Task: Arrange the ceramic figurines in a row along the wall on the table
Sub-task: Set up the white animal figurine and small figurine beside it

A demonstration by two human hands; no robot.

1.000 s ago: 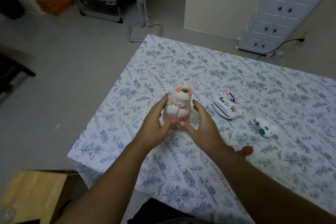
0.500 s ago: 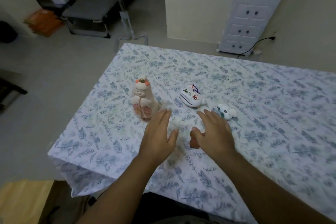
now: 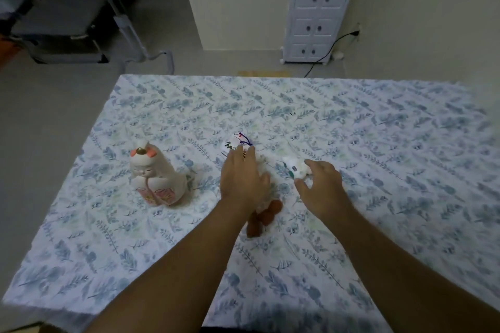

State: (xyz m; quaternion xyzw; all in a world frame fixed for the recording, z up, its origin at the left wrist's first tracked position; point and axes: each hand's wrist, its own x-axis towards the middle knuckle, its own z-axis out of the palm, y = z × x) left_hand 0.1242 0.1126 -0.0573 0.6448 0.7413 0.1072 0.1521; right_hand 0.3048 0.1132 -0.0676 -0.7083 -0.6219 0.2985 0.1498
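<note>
my left hand (image 3: pixel 241 176) lies palm down over the painted figurine (image 3: pixel 234 144), fingers spread and flat, covering its near part; whether they press on it or only hover i cannot tell, and nothing is gripped in that hand. my right hand (image 3: pixel 320 186) is half curled at the small white figurine (image 3: pixel 295 168), thumb on its near side and fingers on its far side, touching it but not yet closed round it. taking the painted figurine as the mark: the small white one lies just to its right, the tall rabbit (image 3: pixel 156 174) stands upright well to its left, and the brown figurine (image 3: pixel 263 217) lies nearer me, partly under my left wrist. all four sit on the floral cloth (image 3: pixel 378 143), well apart from the wall (image 3: pixel 419 8) beyond the far edge
</note>
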